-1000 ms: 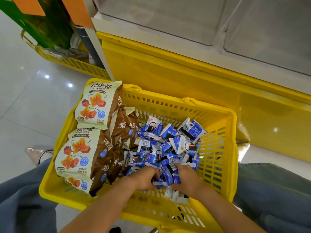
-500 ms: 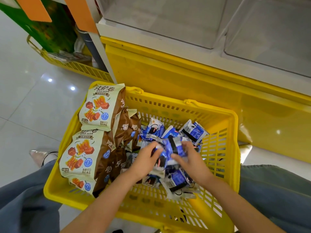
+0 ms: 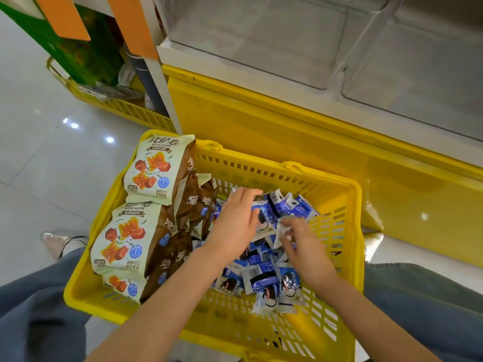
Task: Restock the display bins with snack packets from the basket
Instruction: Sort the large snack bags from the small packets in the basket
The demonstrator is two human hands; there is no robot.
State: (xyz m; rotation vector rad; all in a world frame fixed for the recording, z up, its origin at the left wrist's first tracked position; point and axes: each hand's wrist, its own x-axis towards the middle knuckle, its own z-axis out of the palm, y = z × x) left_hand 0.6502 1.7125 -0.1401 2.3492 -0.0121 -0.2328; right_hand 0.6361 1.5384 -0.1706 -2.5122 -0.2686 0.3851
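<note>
A yellow plastic basket (image 3: 347,246) sits in front of me, between my knees. Its left side holds large cream-and-brown snack bags (image 3: 149,173), and its right side holds a heap of small blue-and-white snack packets (image 3: 261,278). My left hand (image 3: 235,223) lies over the far part of the heap, fingers curled on blue packets. My right hand (image 3: 300,244) pinches a small blue-and-white packet beside it. Clear display bins (image 3: 261,43) stand above the yellow shelf front, and I see nothing in them.
The yellow shelf front (image 3: 287,131) rises right behind the basket. A second yellow basket (image 3: 125,108) with green packaging stands at the back left. A pointed shoe (image 3: 55,244) rests on the glossy tiled floor on the left.
Both hands have moved from the near part of the blue packet heap to its far part, gathering packets. The view has tilted up slightly toward the bins.
</note>
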